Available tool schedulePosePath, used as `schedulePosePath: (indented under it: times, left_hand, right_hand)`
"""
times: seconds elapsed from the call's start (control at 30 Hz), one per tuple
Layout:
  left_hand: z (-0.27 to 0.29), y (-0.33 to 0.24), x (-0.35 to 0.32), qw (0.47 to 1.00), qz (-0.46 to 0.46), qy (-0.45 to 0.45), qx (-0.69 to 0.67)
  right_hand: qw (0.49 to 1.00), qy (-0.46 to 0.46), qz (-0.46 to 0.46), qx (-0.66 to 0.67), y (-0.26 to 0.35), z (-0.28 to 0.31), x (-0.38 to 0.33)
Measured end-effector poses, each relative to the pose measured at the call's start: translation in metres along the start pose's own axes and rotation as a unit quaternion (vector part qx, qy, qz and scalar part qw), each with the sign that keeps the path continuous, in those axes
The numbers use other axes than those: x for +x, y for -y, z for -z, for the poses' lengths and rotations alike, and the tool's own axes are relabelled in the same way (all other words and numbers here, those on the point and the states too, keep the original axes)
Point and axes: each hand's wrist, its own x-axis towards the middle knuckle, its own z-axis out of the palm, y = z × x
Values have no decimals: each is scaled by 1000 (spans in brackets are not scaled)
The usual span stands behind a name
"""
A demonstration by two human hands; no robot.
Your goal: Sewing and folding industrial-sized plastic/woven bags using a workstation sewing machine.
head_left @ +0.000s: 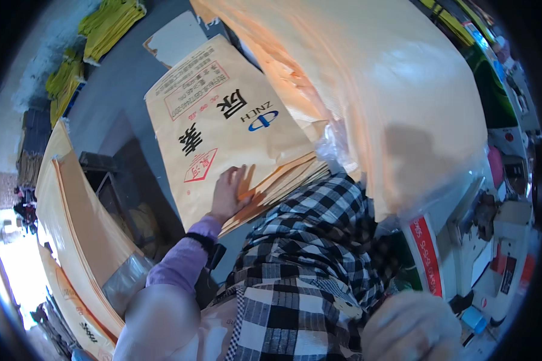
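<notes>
A stack of beige printed sacks (pixel 214 129) with black, red and blue markings lies at the centre, its layered edges turned toward me. My left hand (pixel 227 195) is at the near edge of the top sack. Its fingers rest over the printed face, and the thumb sits by the layered edge, so the hand appears to grip that edge. The purple sleeve (pixel 183 262) and a dark wristband (pixel 202 242) show behind it. At the lower right a smeared beige shape (pixel 412 328) may be my right hand; no fingers can be made out in it.
A tall pile of blank beige sacks (pixel 415 90) with plastic wrapping stands at the right. More sacks (pixel 87 234) lean at the left. Yellow-green bundles (pixel 108 27) lie at the far left. My checked garment (pixel 307 240) lies just below the stack. Boxes and equipment (pixel 494 240) line the right side.
</notes>
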Motion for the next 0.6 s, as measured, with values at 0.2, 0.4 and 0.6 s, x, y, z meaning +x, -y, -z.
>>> schedulePosePath:
  times: [0.2, 0.4, 0.6]
  left_hand:
    - [-57, 5, 4, 992, -24, 114, 40]
    - [-84, 25, -6, 976, -176, 120, -46]
    - [-74, 26, -63, 964, 42, 119, -235]
  right_hand:
    - [967, -29, 143, 209, 39, -13, -10]
    - [973, -63, 73, 209, 5, -27, -1]
    - [939, -186, -279, -77, -45, -29, -37]
